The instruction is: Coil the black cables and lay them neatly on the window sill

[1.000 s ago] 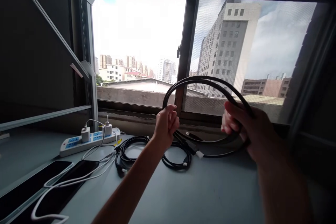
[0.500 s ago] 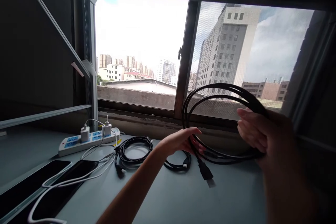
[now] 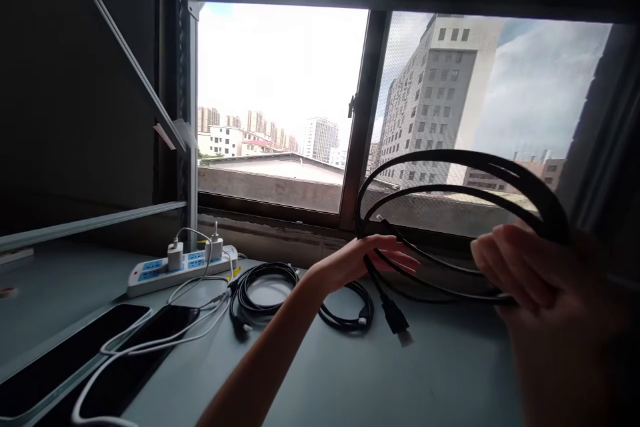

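Observation:
A thick black cable [image 3: 453,159] is looped into a wide coil in the air before the window. My right hand [image 3: 530,273] grips the coil's right side, fingers curled round the strands. My left hand [image 3: 367,259] reaches to the coil's left side with fingers stretched out, touching the strands where they cross. A black plug end [image 3: 397,320] of the cable hangs down just above the grey table [image 3: 350,373].
Two coiled black cables [image 3: 265,287] lie on the table near the window sill. A white power strip [image 3: 183,267] with chargers sits at the left. Two dark phones [image 3: 75,353] with white leads lie at the near left. A metal shelf frame [image 3: 183,120] stands left.
My left hand has gone from a fist on the coil to outstretched fingers. The coil has widened and shifted right, and the plug end now hangs down.

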Motion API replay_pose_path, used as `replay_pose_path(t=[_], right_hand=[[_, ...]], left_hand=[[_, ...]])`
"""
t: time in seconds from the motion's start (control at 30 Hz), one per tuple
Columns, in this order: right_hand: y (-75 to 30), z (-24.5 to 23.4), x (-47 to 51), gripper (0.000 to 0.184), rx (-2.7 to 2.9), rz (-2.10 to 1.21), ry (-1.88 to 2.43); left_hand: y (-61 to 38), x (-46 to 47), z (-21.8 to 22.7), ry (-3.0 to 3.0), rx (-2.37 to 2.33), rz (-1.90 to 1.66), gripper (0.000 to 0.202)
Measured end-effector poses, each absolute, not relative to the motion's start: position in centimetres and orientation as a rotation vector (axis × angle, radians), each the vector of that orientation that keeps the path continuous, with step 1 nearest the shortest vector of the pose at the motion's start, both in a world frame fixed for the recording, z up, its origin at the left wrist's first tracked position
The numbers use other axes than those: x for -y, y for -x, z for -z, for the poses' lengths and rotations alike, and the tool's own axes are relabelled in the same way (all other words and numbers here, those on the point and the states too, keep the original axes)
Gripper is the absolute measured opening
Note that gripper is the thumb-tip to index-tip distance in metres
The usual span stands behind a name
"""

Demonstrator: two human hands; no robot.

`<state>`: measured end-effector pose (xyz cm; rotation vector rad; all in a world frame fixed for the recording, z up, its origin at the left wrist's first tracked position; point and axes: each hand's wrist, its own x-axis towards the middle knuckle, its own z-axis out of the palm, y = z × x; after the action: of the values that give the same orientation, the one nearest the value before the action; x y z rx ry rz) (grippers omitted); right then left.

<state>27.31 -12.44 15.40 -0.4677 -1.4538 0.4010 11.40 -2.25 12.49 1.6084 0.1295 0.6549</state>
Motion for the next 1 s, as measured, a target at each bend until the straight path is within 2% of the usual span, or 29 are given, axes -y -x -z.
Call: replay_pose_path(t=[0.2,0.3,0.37,0.43,0.57,0.63,0.7,0.8,0.87,0.93,1.0], right_hand=[[-26.9,-15.4,9.4,0.049,1.330,-0.496,0.254],[-26.3,-15.5,7.7,0.047,1.219,-0.606,0.345],[-26.4,-15.5,6.6,0.036,1.198,-0.589,0.499],[-26.7,-15.3,5.8,0.023,1.206,-0.427,0.654],[-26.6,-14.9,5.8,0.056,1.339,-0.064,0.756],[-26.3,-14.8,6.1,0.061,1.432,0.002,0.763],[-26.0,-14.7,6.4,0.057,1.479,0.056,0.770],[-26.1,-14.6,6.2,0.043,1.463,0.144,0.778],[-26.4,-14.5,5.8,0.033,1.446,0.192,0.780],[-26.6,-14.5,5.4,0.029,1.431,0.160,0.780],[-26.8,-14.5,5.2,0.030,1.418,0.036,0.776]], left_hand=[[-11.0,2.0,-13.0,-1.614,-0.213,-1.163,0.043],[-10.4,2.0,-13.6,-1.525,-0.165,-1.280,0.041],[-9.9,2.1,-14.0,-1.495,-0.149,-1.285,0.041],[-9.3,2.1,-14.4,-1.514,-0.180,-1.296,0.040],[-8.6,2.3,-14.9,-1.549,-0.321,-1.393,0.029],[-8.4,2.6,-15.1,-1.560,-0.356,-1.398,0.026],[-8.4,3.1,-15.3,-1.555,-0.375,-1.374,0.025],[-8.3,4.0,-15.8,-1.562,-0.402,-1.221,0.029],[-8.1,4.4,-16.0,-1.555,-0.409,-1.094,0.038],[-7.9,4.6,-16.3,-1.495,-0.379,-1.016,0.043],[-7.6,4.4,-16.5,-1.403,-0.315,-0.955,0.039]])
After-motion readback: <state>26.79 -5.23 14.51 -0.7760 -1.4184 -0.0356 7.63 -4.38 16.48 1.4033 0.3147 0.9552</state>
